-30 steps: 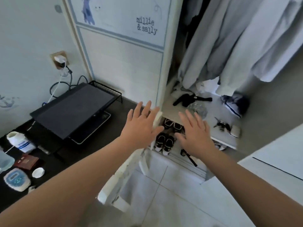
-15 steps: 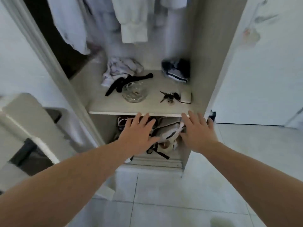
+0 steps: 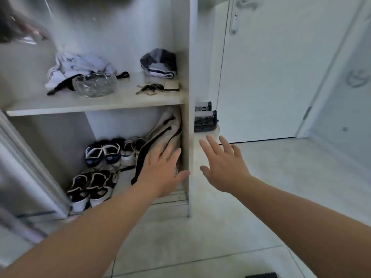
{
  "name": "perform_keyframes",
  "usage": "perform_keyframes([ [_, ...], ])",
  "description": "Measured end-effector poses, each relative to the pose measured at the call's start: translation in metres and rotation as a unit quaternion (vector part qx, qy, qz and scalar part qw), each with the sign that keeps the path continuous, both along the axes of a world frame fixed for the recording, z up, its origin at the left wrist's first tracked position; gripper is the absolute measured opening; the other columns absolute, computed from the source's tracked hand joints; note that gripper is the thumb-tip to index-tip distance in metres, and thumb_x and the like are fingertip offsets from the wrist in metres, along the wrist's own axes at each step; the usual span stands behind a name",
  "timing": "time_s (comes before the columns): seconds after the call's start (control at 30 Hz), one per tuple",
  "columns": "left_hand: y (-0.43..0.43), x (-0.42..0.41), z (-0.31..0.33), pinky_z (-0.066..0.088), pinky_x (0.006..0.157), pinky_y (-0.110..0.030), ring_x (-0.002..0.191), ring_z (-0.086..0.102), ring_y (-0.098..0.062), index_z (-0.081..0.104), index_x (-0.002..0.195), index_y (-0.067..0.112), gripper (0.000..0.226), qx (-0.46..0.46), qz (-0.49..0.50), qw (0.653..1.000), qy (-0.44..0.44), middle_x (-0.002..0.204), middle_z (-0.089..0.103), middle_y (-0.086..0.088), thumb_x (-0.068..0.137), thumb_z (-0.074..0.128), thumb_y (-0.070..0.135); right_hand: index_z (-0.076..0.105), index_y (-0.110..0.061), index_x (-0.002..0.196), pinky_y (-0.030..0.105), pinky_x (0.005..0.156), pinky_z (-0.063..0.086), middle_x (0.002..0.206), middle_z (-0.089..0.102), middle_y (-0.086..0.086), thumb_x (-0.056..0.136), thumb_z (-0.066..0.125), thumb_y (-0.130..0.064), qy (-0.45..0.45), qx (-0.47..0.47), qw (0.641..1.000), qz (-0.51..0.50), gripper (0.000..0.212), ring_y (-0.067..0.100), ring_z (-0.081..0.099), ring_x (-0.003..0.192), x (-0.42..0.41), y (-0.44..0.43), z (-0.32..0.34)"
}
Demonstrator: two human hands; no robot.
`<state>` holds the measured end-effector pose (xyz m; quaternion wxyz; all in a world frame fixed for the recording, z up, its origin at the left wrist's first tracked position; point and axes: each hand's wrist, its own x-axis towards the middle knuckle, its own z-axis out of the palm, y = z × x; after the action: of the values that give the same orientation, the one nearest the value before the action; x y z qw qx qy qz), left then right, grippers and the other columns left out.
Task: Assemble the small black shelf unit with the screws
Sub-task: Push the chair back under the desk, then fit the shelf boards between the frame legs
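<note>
The black shelf unit and its screws are out of view. My left hand reaches out with fingers spread, in front of a beige bag in the lower compartment of an open white wardrobe. A ring shows on one finger. My right hand is also spread and empty, held to the right of the wardrobe's side panel, above the tiled floor. Neither hand holds anything.
On the wardrobe shelf lie a glass bowl, crumpled clothes, keys and a folded dark garment. Several sneakers sit below. A white door stands at right, with a dark object beside the wardrobe.
My view has swung right, from the black shelf unit on the dark table to the wardrobe and door. Both hands stayed spread and empty, now lower, straddling the wardrobe's side panel.
</note>
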<state>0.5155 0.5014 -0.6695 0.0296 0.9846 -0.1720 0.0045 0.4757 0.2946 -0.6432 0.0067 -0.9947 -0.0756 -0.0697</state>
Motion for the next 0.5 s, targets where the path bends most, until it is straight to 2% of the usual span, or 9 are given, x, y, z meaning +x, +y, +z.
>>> perform_keyframes([
  [0.2,-0.064,-0.105,0.062,-0.002,0.123,-0.051,0.153,-0.019,-0.024,-0.004,0.159,0.034,0.081,-0.016,-0.023,1.000,-0.009,0.168,-0.014,0.003,0.094,0.022,0.075,-0.007,-0.028,0.160,0.054,0.123,0.003,0.169,-0.014,-0.004,0.105,0.036,-0.051,-0.007,-0.004,0.999,-0.050,0.073,0.030,-0.011,0.156,-0.136,-0.077,0.050],
  [0.5,-0.237,-0.224,0.115,0.007,0.124,-0.050,0.154,-0.009,-0.022,0.001,0.159,0.036,0.086,-0.042,-0.197,0.979,-0.042,0.168,-0.009,0.007,0.086,0.014,0.081,-0.005,-0.028,0.161,0.054,0.123,0.000,0.169,-0.014,-0.003,0.104,0.035,-0.051,-0.050,0.029,0.980,-0.188,0.073,0.031,-0.009,0.156,-0.344,-0.229,0.094],
])
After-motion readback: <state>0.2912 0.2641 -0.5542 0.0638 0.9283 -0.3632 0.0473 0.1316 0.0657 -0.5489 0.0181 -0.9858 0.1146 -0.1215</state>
